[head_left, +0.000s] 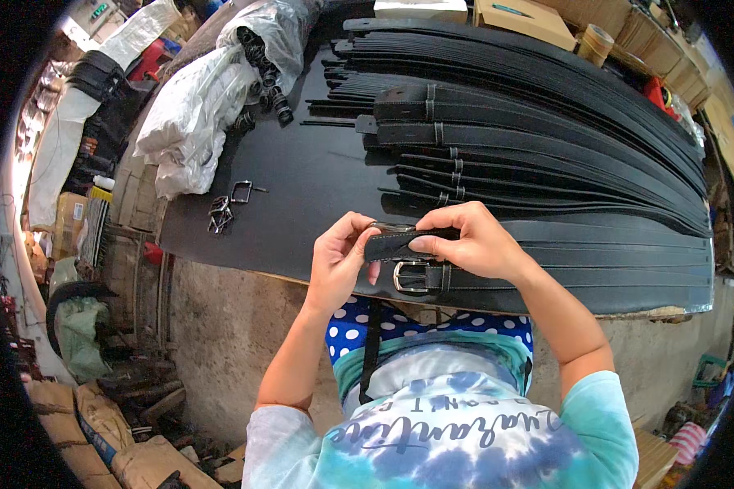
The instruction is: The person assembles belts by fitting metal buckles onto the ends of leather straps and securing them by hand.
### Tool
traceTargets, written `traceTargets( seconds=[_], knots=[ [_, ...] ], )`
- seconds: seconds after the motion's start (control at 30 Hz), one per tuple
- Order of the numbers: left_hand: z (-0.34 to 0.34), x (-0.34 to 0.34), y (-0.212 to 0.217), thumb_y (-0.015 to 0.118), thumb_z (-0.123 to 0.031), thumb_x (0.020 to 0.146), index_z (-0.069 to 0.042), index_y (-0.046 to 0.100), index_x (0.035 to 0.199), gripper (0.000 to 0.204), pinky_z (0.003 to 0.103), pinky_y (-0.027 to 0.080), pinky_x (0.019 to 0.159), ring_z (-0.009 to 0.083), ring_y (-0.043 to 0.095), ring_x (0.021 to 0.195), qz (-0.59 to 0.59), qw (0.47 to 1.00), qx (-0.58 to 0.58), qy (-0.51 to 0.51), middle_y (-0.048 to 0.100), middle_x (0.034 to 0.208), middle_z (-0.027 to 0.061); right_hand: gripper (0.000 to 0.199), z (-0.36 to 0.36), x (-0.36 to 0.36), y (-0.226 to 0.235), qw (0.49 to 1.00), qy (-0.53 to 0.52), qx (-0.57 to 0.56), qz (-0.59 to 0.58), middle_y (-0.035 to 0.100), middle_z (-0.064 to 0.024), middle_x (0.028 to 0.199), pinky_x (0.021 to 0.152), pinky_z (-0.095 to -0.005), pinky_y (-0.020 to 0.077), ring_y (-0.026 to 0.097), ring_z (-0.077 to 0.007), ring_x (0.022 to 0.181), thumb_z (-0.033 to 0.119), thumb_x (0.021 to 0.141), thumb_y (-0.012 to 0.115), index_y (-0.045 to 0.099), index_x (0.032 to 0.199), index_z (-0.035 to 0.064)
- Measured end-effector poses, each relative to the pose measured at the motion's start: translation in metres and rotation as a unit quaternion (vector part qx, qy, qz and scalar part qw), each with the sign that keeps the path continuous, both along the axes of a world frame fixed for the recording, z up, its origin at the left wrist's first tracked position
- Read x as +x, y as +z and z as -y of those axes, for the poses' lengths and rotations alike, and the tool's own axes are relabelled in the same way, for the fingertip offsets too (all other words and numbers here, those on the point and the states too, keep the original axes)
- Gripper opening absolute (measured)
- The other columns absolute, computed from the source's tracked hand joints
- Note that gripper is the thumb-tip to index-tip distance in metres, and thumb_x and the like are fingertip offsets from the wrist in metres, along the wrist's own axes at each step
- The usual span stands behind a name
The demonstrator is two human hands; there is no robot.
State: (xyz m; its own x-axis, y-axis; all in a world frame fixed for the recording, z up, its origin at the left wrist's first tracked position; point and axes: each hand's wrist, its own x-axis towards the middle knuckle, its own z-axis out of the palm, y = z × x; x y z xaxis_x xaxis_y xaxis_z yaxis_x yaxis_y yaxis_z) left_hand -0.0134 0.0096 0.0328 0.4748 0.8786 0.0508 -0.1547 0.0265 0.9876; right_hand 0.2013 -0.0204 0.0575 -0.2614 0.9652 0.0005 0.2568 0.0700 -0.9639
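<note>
A black leather belt [393, 244] with pale edge stitching is held up at the table's near edge. My left hand [340, 259] pinches its end, and my right hand [473, 240] grips it with the thumb on top. A bit of metal, seemingly a buckle [391, 227], shows between the hands; the fingers partly hide it. Just below lies another belt with a silver buckle [410, 277] and a keeper loop. Further left on the table are several loose buckles [220, 216], one of them a square frame [242, 192] lying apart.
Many black belt straps [530, 81] lie in rows across the dark table [294, 187]. Plastic bags [196, 114] sit at the far left, with black loops [273, 90] spilling out. A cardboard box [522, 20] and a tape roll [595, 42] stand at the far edge.
</note>
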Motion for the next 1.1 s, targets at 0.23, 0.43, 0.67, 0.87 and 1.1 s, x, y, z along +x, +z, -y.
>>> traceTargets(
  seconds=[0.23,0.43,0.67,0.87,1.1],
  knots=[
    [-0.015,-0.002,0.0,0.064,-0.032,0.089,-0.003,0.049,0.095,0.033,0.023,0.048,0.043,0.0132,0.059,0.058,0.176,0.966,-0.128,-0.138,0.054,0.086,0.0073,0.016,0.003,0.007,0.018,1.0,0.029,-0.009,-0.002,0.065,-0.0061,0.067,0.054,-0.0259,0.0413,0.054,-0.0075,0.061,0.013,0.081,0.068,0.067,0.088,-0.0018],
    [-0.013,0.026,-0.006,0.073,-0.018,0.082,-0.002,0.051,0.101,0.033,0.02,0.052,0.049,0.0093,0.061,0.059,0.235,0.861,-0.336,-0.301,0.059,0.079,0.0037,0.014,0.017,0.027,0.024,0.978,0.116,-0.069,-0.157,0.063,0.0011,0.075,0.064,-0.0209,0.0431,0.053,-0.0033,0.072,0.008,0.081,0.07,0.065,0.086,-0.004],
    [0.007,0.056,-0.009,0.072,-0.011,0.081,-0.004,0.052,0.105,0.031,0.015,0.043,0.047,0.0069,0.057,0.059,0.318,0.804,-0.386,-0.323,0.06,0.082,0.003,0.013,0.029,0.024,0.036,0.994,0.059,0.025,-0.085,0.064,-0.0029,0.07,0.063,-0.022,0.0442,0.055,-0.0054,0.068,0.008,0.076,0.075,0.067,0.08,-0.0017],
    [0.002,0.039,0.02,0.063,0.01,0.079,-0.001,0.059,0.091,0.016,0.018,0.043,0.071,0.0052,0.053,0.08,0.094,0.992,0.044,0.069,0.056,0.088,0.0007,0.012,0.02,0.004,0.033,0.98,-0.109,0.162,0.048,0.065,-0.0074,0.066,0.053,-0.0225,0.0429,0.058,-0.0076,0.059,0.009,0.076,0.074,0.068,0.078,-0.0018],
    [0.002,0.026,0.014,0.066,0.005,0.078,0.003,0.068,0.098,0.02,0.022,0.045,0.076,0.0099,0.056,0.086,0.098,0.995,-0.005,-0.026,0.057,0.097,0.0036,0.013,0.021,0.004,0.034,0.982,-0.118,0.131,0.067,0.066,-0.0116,0.069,0.054,-0.0274,0.0454,0.063,-0.0157,0.06,0.011,0.077,0.072,0.069,0.082,-0.0014]
  ],
)
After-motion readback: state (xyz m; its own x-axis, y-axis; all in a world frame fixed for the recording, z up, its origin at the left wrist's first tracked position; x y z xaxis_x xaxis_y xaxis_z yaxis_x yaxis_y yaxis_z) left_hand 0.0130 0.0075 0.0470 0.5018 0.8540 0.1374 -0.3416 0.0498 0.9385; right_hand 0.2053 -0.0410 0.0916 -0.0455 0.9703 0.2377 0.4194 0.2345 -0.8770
